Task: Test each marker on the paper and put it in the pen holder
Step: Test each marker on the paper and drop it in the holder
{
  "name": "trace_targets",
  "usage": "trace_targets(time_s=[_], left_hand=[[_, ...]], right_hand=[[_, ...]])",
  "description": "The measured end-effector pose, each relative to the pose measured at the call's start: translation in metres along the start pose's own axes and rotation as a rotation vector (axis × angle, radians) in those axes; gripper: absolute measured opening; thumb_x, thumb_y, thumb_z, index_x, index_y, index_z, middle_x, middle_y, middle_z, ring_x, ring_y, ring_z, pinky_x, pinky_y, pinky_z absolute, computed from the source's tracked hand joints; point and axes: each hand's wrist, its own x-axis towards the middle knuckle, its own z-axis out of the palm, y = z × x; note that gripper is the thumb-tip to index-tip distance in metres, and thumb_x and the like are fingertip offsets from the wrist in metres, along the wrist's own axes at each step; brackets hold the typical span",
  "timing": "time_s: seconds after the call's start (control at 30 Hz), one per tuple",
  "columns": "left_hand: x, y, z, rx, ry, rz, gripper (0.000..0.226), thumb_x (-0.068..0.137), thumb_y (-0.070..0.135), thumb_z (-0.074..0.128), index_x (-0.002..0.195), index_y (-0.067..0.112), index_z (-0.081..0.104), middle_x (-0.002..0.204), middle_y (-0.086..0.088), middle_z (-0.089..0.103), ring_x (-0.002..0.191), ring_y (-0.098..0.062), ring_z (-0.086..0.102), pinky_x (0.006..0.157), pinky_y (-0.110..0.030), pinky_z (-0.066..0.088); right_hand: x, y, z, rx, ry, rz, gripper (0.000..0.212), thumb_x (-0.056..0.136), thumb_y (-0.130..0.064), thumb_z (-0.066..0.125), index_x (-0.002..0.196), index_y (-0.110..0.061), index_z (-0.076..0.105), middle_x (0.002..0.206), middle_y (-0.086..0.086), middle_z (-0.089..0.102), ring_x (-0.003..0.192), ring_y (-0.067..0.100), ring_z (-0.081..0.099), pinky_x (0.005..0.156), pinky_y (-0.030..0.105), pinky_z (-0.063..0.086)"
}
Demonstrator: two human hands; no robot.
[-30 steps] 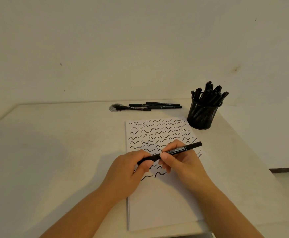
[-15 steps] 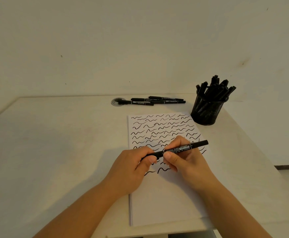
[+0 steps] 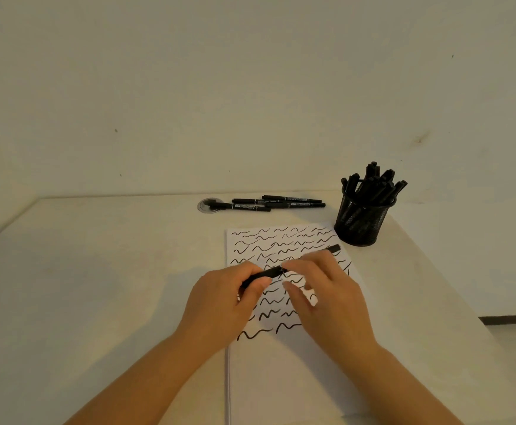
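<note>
Marker (image 3: 269,273) – both hands (image 3: 220,305) (image 3: 327,302), over paper (image 3: 281,378)

Both hands, left hand (image 3: 220,302) and right hand (image 3: 327,299), hold a marker (image 3: 269,273) over the paper (image 3: 281,378).

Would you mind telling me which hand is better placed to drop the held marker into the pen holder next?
Probably the right hand: it grips the marker on the side nearer the pen holder, which stands at the far right. The left hand would have to cross over.

Left hand (image 3: 220,305) fingers curled in a grip, right hand (image 3: 330,299) pinching, blurred, forearms converging
</note>
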Motion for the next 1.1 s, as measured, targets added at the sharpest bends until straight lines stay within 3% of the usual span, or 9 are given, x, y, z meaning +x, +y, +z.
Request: trace_targets(time_s=[0.07, 0.3, 0.37, 0.47, 0.6, 0.67, 0.77, 0.97, 1.1], left_hand=[[0.010, 0.006, -0.004, 0.062, -0.001, 0.064, 0.017, 0.090, 0.041, 0.046, 0.087, 0.032, 0.060, 0.062, 0.012, 0.058, 0.059, -0.008, 0.053, 0.054, -0.025, 0.043], [0.058, 0.036, -0.011, 0.166, 0.001, 0.276, 0.049, 0.085, 0.062, 0.025, 0.096, 0.028, 0.058, 0.073, 0.012, 0.059, 0.066, -0.005, 0.051, 0.060, -0.024, 0.042], [0.073, 0.045, -0.012, 0.104, -0.006, 0.311, 0.062, 0.082, 0.070, 0.016, 0.096, 0.027, 0.059, 0.069, 0.012, 0.058, 0.063, -0.003, 0.052, 0.058, -0.023, 0.043], [0.099, 0.047, -0.010, -0.057, 0.031, 0.296, 0.054, 0.086, 0.062, 0.014, 0.091, 0.033, 0.059, 0.065, 0.013, 0.058, 0.063, 0.002, 0.055, 0.059, -0.021, 0.046], [0.146, 0.027, 0.005, 0.097, -0.034, 0.147, 0.034, 0.095, 0.044, 0.029, 0.096, 0.025, 0.057, 0.080, 0.011, 0.058, 0.075, -0.014, 0.056, 0.065, -0.030, 0.044], [0.167, 0.006, 0.015, 0.248, -0.118, 0.047, 0.020, 0.095, 0.033, 0.038, 0.103, 0.025, 0.054, 0.096, 0.008, 0.057, 0.086, -0.014, 0.055, 0.071, -0.030, 0.043], [0.185, -0.022, 0.027, 0.355, -0.228, -0.044, 0.021, 0.094, 0.029, 0.042, 0.110, 0.022, 0.053, 0.105, 0.004, 0.055, 0.091, -0.014, 0.052, 0.075, -0.028, 0.042], [0.198, -0.054, 0.045, 0.491, -0.260, -0.050, 0.027, 0.093, 0.028, 0.045, 0.120, 0.022, 0.050, 0.117, 0.002, 0.052, 0.105, -0.016, 0.048, 0.084, -0.030, 0.044], [0.206, -0.064, 0.059, 0.532, -0.238, -0.032, 0.031, 0.093, 0.030, 0.045, 0.124, 0.024, 0.048, 0.121, 0.003, 0.051, 0.109, -0.016, 0.046, 0.085, -0.031, 0.044]], right_hand=[[0.010, 0.005, -0.005, -0.178, -0.041, -0.162, 0.027, 0.072, -0.015, 0.075, 0.098, -0.013, 0.069, 0.087, 0.003, 0.064, 0.064, 0.014, 0.059, 0.044, 0.021, 0.047], [0.053, 0.030, -0.040, -0.313, -0.096, -0.341, 0.011, 0.078, -0.013, 0.067, 0.086, -0.007, 0.067, 0.075, 0.005, 0.063, 0.058, 0.018, 0.059, 0.040, 0.027, 0.048], [0.066, 0.038, -0.051, -0.291, -0.111, -0.253, 0.012, 0.079, -0.015, 0.062, 0.088, -0.007, 0.065, 0.079, 0.003, 0.063, 0.058, 0.015, 0.058, 0.041, 0.019, 0.044], [0.091, 0.055, -0.067, -0.095, -0.009, 0.126, 0.010, 0.085, -0.018, 0.060, 0.094, -0.018, 0.056, 0.077, -0.013, 0.054, 0.058, 0.001, 0.051, 0.049, 0.010, 0.032], [0.118, 0.088, -0.083, 0.252, 0.130, 0.460, 0.015, 0.088, -0.022, 0.057, 0.099, -0.027, 0.047, 0.080, -0.018, 0.056, 0.068, -0.008, 0.058, 0.048, 0.009, 0.042], [0.127, 0.100, -0.085, 0.302, 0.126, 0.503, 0.017, 0.089, -0.023, 0.055, 0.103, -0.027, 0.046, 0.083, -0.017, 0.058, 0.066, -0.006, 0.058, 0.046, 0.007, 0.042], [0.132, 0.115, -0.082, 0.266, 0.099, 0.528, 0.015, 0.090, -0.022, 0.054, 0.102, -0.024, 0.045, 0.085, -0.016, 0.057, 0.070, -0.001, 0.057, 0.047, 0.011, 0.040], [0.134, 0.136, -0.075, 0.189, 0.085, 0.510, 0.016, 0.089, -0.018, 0.055, 0.099, -0.023, 0.044, 0.081, -0.018, 0.055, 0.071, 0.003, 0.057, 0.053, 0.014, 0.039], [0.131, 0.141, -0.066, 0.099, 0.016, 0.422, 0.055, 0.087, -0.014, 0.057, 0.130, -0.033, 0.029, 0.079, -0.010, 0.059, 0.069, 0.008, 0.059, 0.056, 0.022, 0.047]])
